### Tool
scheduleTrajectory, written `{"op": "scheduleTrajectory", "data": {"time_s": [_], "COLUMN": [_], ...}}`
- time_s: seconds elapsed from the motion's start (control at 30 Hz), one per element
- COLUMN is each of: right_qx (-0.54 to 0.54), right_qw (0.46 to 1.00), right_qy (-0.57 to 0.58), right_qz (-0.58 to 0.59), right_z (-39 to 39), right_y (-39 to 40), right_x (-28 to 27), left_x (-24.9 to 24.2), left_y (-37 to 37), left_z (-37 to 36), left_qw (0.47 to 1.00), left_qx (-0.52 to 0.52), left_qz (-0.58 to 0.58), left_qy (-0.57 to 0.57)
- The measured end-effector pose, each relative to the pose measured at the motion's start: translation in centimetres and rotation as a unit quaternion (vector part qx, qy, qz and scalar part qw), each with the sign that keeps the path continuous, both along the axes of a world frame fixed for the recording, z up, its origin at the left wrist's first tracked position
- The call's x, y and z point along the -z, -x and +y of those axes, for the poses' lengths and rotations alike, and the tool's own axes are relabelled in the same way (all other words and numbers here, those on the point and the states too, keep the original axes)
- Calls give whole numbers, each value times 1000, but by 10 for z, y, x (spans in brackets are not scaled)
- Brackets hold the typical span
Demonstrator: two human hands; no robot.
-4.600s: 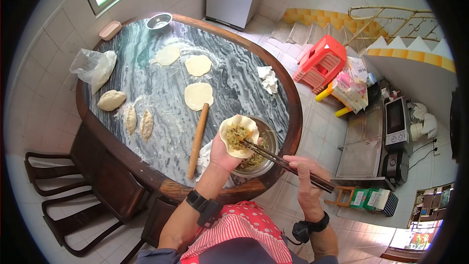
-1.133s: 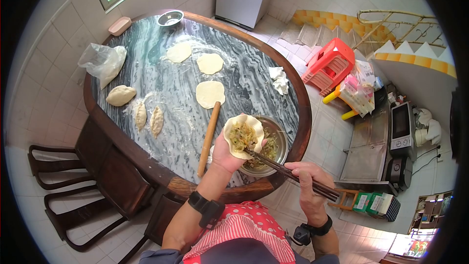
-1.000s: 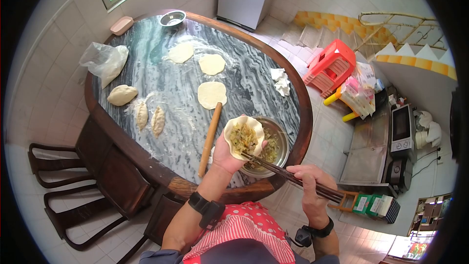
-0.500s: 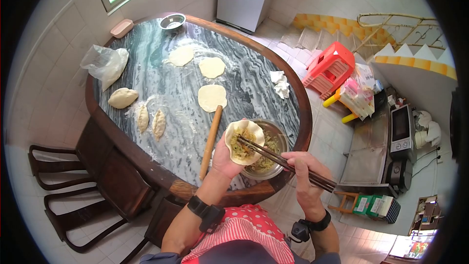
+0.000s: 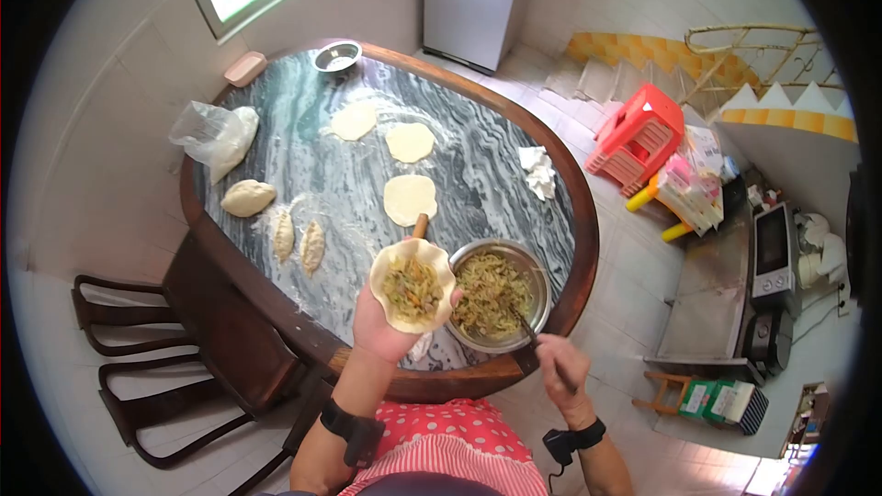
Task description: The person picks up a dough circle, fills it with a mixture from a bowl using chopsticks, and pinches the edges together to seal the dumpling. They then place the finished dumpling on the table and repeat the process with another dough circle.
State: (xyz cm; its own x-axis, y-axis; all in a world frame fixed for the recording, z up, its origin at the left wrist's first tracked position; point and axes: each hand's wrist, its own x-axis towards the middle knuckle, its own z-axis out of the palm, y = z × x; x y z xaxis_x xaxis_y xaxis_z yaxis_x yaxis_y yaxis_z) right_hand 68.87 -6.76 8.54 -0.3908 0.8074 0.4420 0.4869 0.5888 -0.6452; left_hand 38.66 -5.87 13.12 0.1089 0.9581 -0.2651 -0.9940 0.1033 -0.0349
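Note:
Cupped in my left hand [image 5: 381, 338] is a round dough wrapper [image 5: 386, 262] with frilled edges and shredded filling [image 5: 412, 292] in its middle. My right hand [image 5: 564, 369] grips dark chopsticks [image 5: 528, 329], their tips down in the filling of a metal bowl [image 5: 546, 283] just right of the wrapper. A rolling pin [image 5: 421, 226] lies mostly hidden behind the wrapper. Beyond it, a flat dough round [image 5: 410, 200] rests on the table, with a second round [image 5: 410, 142] and a third round [image 5: 355, 120] farther back.
On the marble table [image 5: 478, 165] at left are a dough lump [image 5: 247, 197], two pleated dumplings [image 5: 312, 248] and a plastic bag [image 5: 220, 138]. A small metal bowl [image 5: 338, 56] sits at the far edge, crumpled tissue [image 5: 537, 173] at right. Dark chairs [image 5: 230, 349] stand left.
The chopsticks have left the wrapper and moved down right into the bowl. My left hand has shifted left with the wrapper, which now covers much of the rolling pin.

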Motion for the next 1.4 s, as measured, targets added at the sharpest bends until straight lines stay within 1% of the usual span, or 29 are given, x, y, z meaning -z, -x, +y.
{"op": "scheduleTrajectory", "data": {"time_s": [0.03, 0.07, 0.1, 0.17, 0.2, 0.23, 0.3, 0.33, 0.4, 0.43, 0.5, 0.53, 0.57, 0.6, 0.63, 0.67, 0.7, 0.73, 0.77, 0.83, 0.87, 0.9, 0.97, 1.0, 1.03, 1.07, 1.13, 1.2, 1.4], "right_qx": [-32, -64, -66, -126, -137, -132, -164, -156, -154, -144, -3, 86, 104, 166, 227, 222, 215, 181, 193, 119, 108, 113, 80, 83, 90, 105, 139, 148, 183], "right_qw": [998, 993, 993, 975, 970, 971, 963, 964, 944, 945, 970, 976, 974, 979, 940, 915, 883, 888, 887, 841, 821, 818, 720, 694, 691, 687, 675, 671, 666], "right_qy": [-48, -76, -79, -131, -130, -131, -94, -93, -99, -97, -57, -51, -42, 104, 241, 299, 351, 381, 381, 456, 494, 499, 543, 549, 550, 555, 563, 565, 565], "right_qz": [-25, -70, -61, -125, -152, -149, -190, -192, -275, -278, -236, -192, -198, -59, 87, 155, 225, 180, 177, 266, 264, 264, 425, 459, 461, 458, 455, 457, 451], "right_z": [0, -1, -1, -3, -4, -4, -3, -6, -7, -8, -12, -14, -13, -10, -9, -6, -4, -4, -3, -3, -3, -6, -15, -18, -19, -20, -18, -18, -11], "right_y": [3, 2, 4, 8, 6, 5, 4, 2, -1, -2, -1, 6, 18, 37, 57, 82, 105, 118, 136, 171, 183, 196, 221, 232, 242, 250, 268, 279, 302], "right_x": [8, 19, 26, 36, 44, 44, 37, 33, 20, 13, -2, -10, -24, -40, -56, -75, -87, -87, -88, -91, -92, -87, -76, -74, -72, -71, -72, -66, -55], "left_x": [-6, -11, -16, -23, -26, -27, -29, -30, -33, -32, -27, -30, -28, -25, -21, -14, -13, -13, -12, -1, 4, 8, 7, 9, 11, 10, 12, 19, 24], "left_y": [-2, -4, -6, -7, -6, -5, -2, -1, 5, 9, 18, 21, 24, 26, 29, 33, 39, 45, 53, 70, 79, 88, 102, 109, 114, 119, 128, 134, 146], "left_z": [-2, -5, -7, -10, -11, -12, -14, -14, -10, -8, -4, -2, 2, 6, 8, 12, 10, 14, 18, 22, 26, 31, 33, 35, 36, 38, 41, 40, 45], "left_qw": [1000, 1000, 1000, 1000, 1000, 999, 999, 999, 998, 997, 994, 992, 990, 986, 982, 975, 971, 969, 968, 965, 964, 963, 963, 965, 966, 963, 964, 967, 976], "left_qx": [3, 11, 8, 18, 21, 25, 32, 40, 68, 78, 112, 124, 143, 166, 190, 212, 229, 238, 243, 251, 248, 245, 246, 245, 245, 245, 245, 236, 200], "left_qz": [2, -12, -3, -14, -14, -10, 16, 16, -16, -18, -18, -6, -11, -12, -15, -62, -72, -64, -54, -75, -84, -92, -89, -81, -72, -95, -91, -87, -63], "left_qy": [18, 6, 4, 9, 18, 18, 1, 0, -7, -9, 2, -3, 1, 6, 14, -9, 3, 14, 24, 22, 45, 66, 66, 49, 32, 53, 57, 43, 61]}}
